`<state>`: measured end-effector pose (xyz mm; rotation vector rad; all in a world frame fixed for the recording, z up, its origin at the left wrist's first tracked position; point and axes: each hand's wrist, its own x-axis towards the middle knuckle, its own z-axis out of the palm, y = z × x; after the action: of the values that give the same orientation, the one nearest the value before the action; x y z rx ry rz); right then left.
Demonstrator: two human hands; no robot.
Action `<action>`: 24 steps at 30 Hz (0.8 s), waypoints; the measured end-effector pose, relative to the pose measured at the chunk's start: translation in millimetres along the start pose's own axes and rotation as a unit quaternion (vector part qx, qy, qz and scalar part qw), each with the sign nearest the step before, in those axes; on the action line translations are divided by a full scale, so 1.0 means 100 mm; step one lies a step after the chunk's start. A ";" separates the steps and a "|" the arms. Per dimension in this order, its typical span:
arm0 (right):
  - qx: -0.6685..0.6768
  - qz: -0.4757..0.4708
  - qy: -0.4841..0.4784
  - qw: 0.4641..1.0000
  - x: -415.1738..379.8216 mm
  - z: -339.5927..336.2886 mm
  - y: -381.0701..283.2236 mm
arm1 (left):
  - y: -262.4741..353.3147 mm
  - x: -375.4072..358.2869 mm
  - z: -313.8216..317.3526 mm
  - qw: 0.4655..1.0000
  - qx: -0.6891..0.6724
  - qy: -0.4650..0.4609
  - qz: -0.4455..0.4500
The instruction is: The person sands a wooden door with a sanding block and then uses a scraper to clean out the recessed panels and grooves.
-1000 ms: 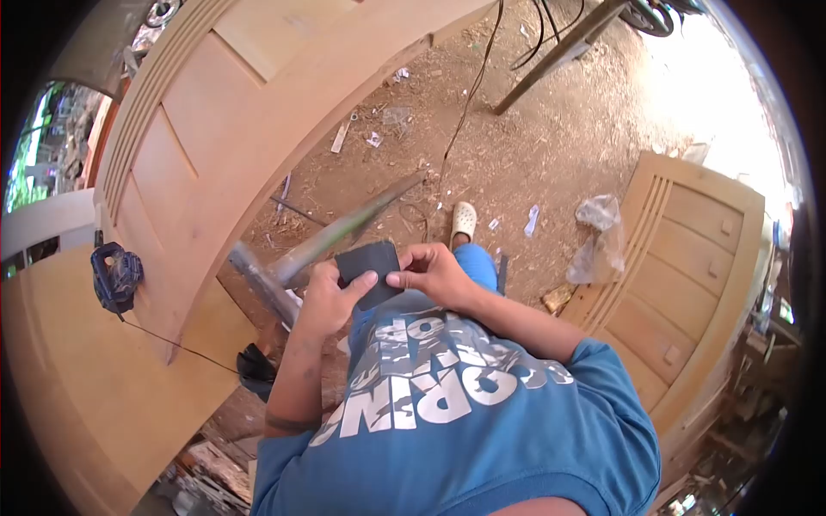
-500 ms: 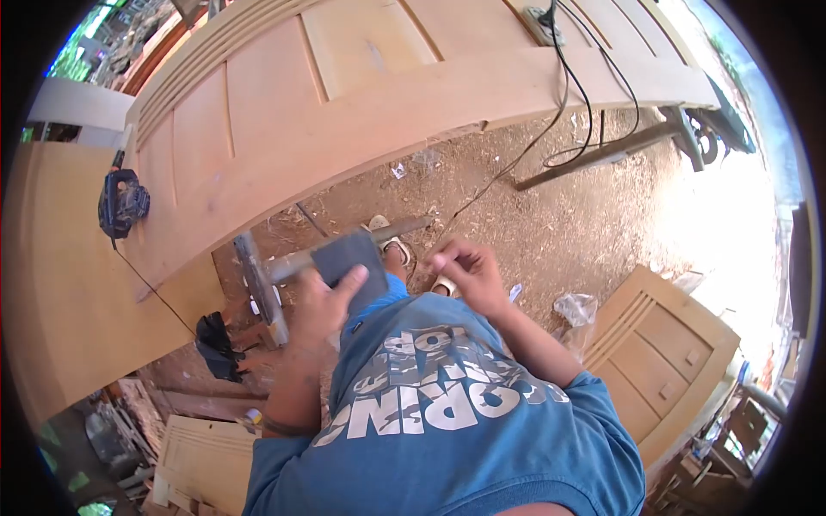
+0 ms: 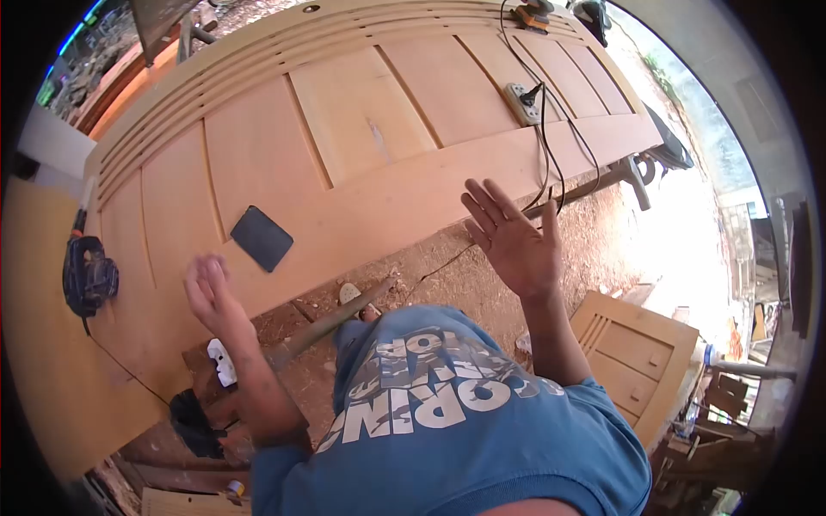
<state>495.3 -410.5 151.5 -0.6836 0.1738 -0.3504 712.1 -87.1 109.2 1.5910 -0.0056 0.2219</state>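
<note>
A flat dark rectangular pad (image 3: 261,239) lies on the lower left part of a large panelled wooden door (image 3: 387,185). Just left of the pad is my left hand (image 3: 211,291), its fingers curled and pressed together with nothing in them; they are slightly blurred. My right hand (image 3: 516,249) is raised over the door's near edge, palm showing and fingers spread, holding nothing. A dark power tool (image 3: 89,277) rests on the door's left end. Near the right end sits a power strip (image 3: 523,105) with a black plug in it.
Black cables (image 3: 551,150) hang over the door's near edge at the right. An orange and black tool (image 3: 533,15) stands at the far right. A smaller panelled door (image 3: 632,353) leans at the lower right. A wooden board (image 3: 43,344) is at the far left.
The dark pad has gone from my left hand onto the door. My left hand has moved left; my right hand has risen and spread its fingers. The view has shifted, showing more of the door.
</note>
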 end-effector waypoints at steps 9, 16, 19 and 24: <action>-0.633 0.293 0.232 0.678 -1.56 -2.63 1.52 | -0.77 -1.07 -0.17 0.902 0.148 -0.343 -0.219; 0.012 0.378 0.370 0.849 -1.56 -2.11 1.27 | -2.45 -1.25 -0.46 0.765 0.348 -0.382 -0.384; 0.037 0.420 0.290 0.859 -1.11 -1.85 0.46 | -2.38 -0.75 0.12 0.805 0.344 -0.365 -0.318; -0.457 0.249 -0.040 0.853 -0.38 -0.64 -1.63 | -0.30 0.31 1.20 0.903 0.228 -0.362 -0.043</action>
<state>400.7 -551.2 208.8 -1.5530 0.4403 0.3069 763.6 -200.4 82.6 2.0554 -0.4905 -0.4848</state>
